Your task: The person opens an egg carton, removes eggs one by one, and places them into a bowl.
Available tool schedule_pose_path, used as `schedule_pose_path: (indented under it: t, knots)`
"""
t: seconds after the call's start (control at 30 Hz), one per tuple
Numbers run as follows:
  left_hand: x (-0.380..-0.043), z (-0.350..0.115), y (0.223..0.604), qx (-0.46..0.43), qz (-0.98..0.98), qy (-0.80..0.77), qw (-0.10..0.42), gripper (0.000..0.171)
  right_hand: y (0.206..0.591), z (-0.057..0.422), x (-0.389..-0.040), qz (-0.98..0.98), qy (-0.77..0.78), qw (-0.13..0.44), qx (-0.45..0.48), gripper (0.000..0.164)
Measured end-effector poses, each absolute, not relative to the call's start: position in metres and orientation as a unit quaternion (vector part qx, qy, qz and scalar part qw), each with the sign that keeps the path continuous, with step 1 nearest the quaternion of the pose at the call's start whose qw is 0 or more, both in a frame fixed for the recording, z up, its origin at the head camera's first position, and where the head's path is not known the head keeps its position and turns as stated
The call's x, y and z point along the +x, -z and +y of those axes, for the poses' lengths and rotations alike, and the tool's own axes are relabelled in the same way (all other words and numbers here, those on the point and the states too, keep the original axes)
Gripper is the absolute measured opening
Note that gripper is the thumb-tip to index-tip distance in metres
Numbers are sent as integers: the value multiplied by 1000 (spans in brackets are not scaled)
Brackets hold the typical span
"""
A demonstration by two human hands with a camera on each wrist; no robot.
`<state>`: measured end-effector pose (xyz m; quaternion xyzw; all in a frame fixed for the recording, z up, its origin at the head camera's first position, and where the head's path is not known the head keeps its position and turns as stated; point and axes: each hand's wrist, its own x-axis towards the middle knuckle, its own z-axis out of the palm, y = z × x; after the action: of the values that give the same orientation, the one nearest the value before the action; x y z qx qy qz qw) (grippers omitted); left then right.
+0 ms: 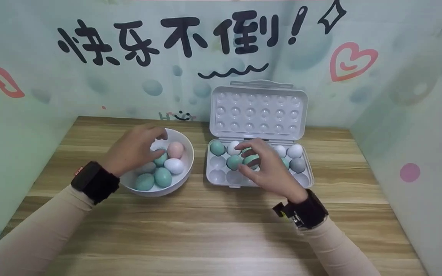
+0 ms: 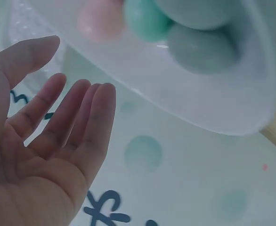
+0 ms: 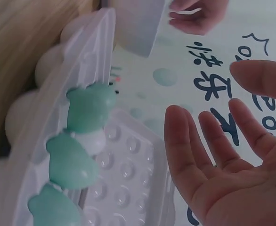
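Over the white bowl [image 1: 191, 155] my left hand [image 1: 134, 149] hovers with relaxed fingers, holding nothing. Inside the bowl lie a pink egg [image 1: 175, 150], a white egg [image 1: 173, 166], several green eggs [image 1: 163, 177] and grey ones [image 2: 201, 49]. My right hand [image 1: 271, 168] is above the egg box [image 1: 217, 177], its fingers loosely bent around nothing; the right wrist view shows a bare palm [image 3: 251, 193]. White and green eggs fill the box's back row and much of its middle row, with a grey egg [image 1: 297, 165] at the right. My right hand hides part of these rows.
The box's hinged lid [image 1: 257, 132] stands raised behind it, dimpled inside, with a handle [image 1: 261, 84] on top. Bowl and box stand side by side on a wooden table [image 1: 190, 234]. A printed cloth [image 1: 129, 84] hangs behind and along the sides.
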<state>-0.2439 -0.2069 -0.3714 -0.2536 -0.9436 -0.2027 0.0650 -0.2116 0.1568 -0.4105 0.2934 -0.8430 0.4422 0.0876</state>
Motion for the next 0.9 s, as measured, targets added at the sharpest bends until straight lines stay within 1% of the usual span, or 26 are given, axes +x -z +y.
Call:
schedule_pose_path:
  t: [0.1, 0.27, 0.47, 0.6, 0.73, 0.9]
  knots:
    - [-237, -193, 367, -270, -936, 206, 89, 32, 409, 159, -217, -866, -381, 108, 306, 43]
    - [-225, -171, 366, -301, -921, 211, 129, 37, 405, 159, -226, -895, -278, 121, 328, 48]
    - [-209, -143, 371, -328, -904, 229, 154, 38, 403, 154, -236, -896, -205, 108, 380, 50]
    - [-202, -127, 378, -354, -885, 247, 173, 40, 403, 150, -241, -898, -179, 88, 392, 53]
    - [-199, -115, 387, -351, -883, 258, 178, 42, 404, 145, -246, -905, -160, 64, 388, 52]
    - [-197, -108, 397, -335, -889, 270, 158, 44, 408, 140, -251, -910, -143, 43, 387, 51]
